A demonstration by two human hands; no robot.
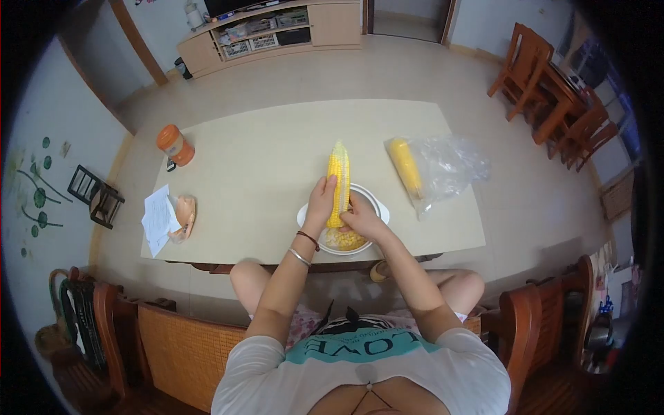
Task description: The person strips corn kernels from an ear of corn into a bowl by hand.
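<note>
- Head camera: a person sits at a pale table (256,152), both arms reaching forward to one yellow corn cob (339,169).
- The cob is held over a white bowl (376,200), its tapered tip pointing away from the person and its thick end nearest them.
- A pale strip runs lengthwise down the cob, between rows of yellow kernels.
- The left hand (321,202) grips the cob along its left side, with the fingers mostly hidden behind it.
- The right hand (363,218) is curled in close at the thick end, thumb against the cob; whether it holds a tool cannot be made out.
- Loose kernels (344,240) lie in the bowl, below the hands.
- A dark red band (308,241) and a silver bangle (299,257) circle the left wrist.
- Right of the bowl, a second cob (405,166) lies in a clear plastic bag (449,162), well apart from the hands.
- At the table's far left stands an orange jar (174,144); nearer the person, white papers (159,220) lie beside a small orange-tinted bag (184,218).
- Beyond the table, a low cabinet (334,25) stands against the wall.
</note>
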